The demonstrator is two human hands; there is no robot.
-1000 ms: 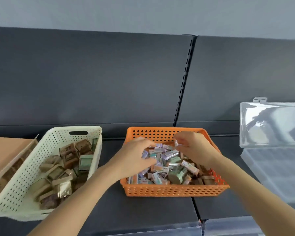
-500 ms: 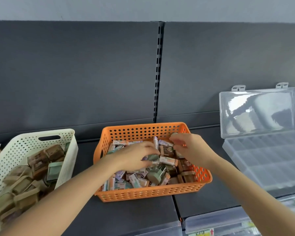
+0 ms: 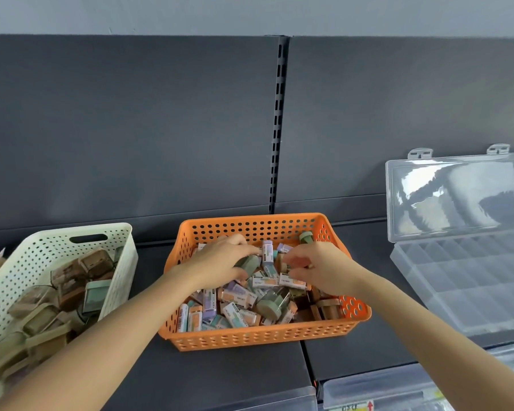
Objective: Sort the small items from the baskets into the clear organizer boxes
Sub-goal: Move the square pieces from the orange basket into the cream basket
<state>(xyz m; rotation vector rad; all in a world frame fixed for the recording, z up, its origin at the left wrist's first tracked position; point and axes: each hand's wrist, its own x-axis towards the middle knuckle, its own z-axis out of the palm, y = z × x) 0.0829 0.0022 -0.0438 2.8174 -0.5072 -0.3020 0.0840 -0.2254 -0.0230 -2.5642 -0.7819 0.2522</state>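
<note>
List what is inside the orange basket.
The orange basket holds a jumble of small pastel packs and round green tubs. The left hand grips one tub; the right hand covers whatever lies beneath it, and the basket floor is hidden.

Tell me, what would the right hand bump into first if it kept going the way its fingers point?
The right hand would probably meet the upright purple pack in the orange basket first, then the left hand gripping a green tub. Depth is unclear.
</note>
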